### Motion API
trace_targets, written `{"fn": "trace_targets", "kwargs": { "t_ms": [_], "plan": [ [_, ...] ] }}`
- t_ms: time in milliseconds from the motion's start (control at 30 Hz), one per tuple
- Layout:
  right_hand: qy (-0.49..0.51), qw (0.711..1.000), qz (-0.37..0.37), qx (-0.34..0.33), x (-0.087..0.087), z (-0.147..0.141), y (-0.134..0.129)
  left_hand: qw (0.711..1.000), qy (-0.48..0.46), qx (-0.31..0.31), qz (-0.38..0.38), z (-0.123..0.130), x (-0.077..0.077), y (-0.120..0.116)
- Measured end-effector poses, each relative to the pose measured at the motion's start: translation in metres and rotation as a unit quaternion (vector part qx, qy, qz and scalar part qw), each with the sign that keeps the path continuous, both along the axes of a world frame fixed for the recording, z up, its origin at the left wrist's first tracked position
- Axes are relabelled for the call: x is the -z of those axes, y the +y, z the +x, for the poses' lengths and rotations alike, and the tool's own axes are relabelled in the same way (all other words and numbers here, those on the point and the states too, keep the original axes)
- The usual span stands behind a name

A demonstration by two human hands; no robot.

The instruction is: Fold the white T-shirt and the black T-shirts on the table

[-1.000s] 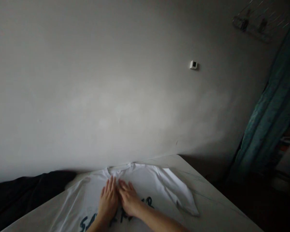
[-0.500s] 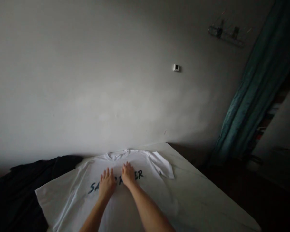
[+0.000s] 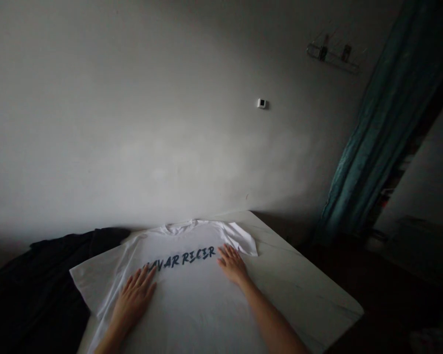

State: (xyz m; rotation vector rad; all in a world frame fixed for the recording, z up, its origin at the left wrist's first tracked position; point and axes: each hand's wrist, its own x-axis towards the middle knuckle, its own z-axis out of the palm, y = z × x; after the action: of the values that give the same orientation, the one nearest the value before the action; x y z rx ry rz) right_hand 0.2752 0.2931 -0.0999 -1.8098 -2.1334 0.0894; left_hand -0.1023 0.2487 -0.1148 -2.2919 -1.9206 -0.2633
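Note:
A white T-shirt (image 3: 192, 300) with dark lettering across its chest lies spread on the table, its collar toward the wall. My left hand (image 3: 136, 294) rests flat on the shirt's left side, fingers out, covering the start of the lettering. At the other end of the lettering, near the right sleeve, my right hand (image 3: 232, 263) lies with its fingers stretched out on the fabric. Neither hand grips the cloth. The shirt's lower part runs out of view at the bottom.
Dark clothing (image 3: 40, 290) is heaped to the left, partly beneath the white sleeve. The marble-patterned table (image 3: 299, 290) ends at a slanting right edge. Behind it rises a pale wall (image 3: 133, 123) with a small white device (image 3: 262, 103). A teal curtain (image 3: 365, 132) hangs at right.
My hands have moved apart from the middle of the shirt, the left one toward the left side and the right one toward the right sleeve. More of the lettering shows.

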Motion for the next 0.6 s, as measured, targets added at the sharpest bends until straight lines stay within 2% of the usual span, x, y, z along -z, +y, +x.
{"fn": "trace_targets", "kwargs": {
  "t_ms": [67,133,233,267,333,400,433,500,600],
  "plan": [
    [-0.008,1.000,-0.001,0.022,-0.001,0.018,-0.004,1.000,0.025,-0.007,-0.005,-0.005,-0.002,-0.008],
    [-0.016,0.997,-0.001,0.070,-0.001,0.013,-0.009,0.997,0.057,-0.041,-0.012,0.006,-0.008,-0.016],
    [0.003,0.986,0.007,0.168,0.004,-0.038,-0.024,0.993,0.067,-0.091,-0.020,0.053,-0.013,-0.026],
    [0.018,0.986,0.013,0.164,0.007,-0.063,-0.031,0.995,0.053,-0.087,-0.020,0.072,-0.012,-0.029],
    [0.040,0.998,0.030,0.049,0.014,-0.110,-0.047,0.999,0.016,-0.039,-0.020,0.106,-0.007,-0.036],
    [0.057,0.997,0.035,-0.035,0.019,-0.138,-0.063,0.999,-0.013,0.020,-0.021,0.121,0.001,-0.045],
    [0.060,0.996,0.040,-0.056,0.019,-0.142,-0.071,0.999,-0.023,0.042,-0.021,0.119,0.005,-0.050],
    [0.054,0.996,0.044,-0.054,0.019,-0.127,-0.082,0.997,-0.035,0.061,-0.013,0.099,0.011,-0.062],
    [0.017,1.000,0.022,-0.003,0.021,-0.061,-0.091,0.997,-0.047,0.059,-0.016,0.043,0.021,-0.082]
  ]
}}
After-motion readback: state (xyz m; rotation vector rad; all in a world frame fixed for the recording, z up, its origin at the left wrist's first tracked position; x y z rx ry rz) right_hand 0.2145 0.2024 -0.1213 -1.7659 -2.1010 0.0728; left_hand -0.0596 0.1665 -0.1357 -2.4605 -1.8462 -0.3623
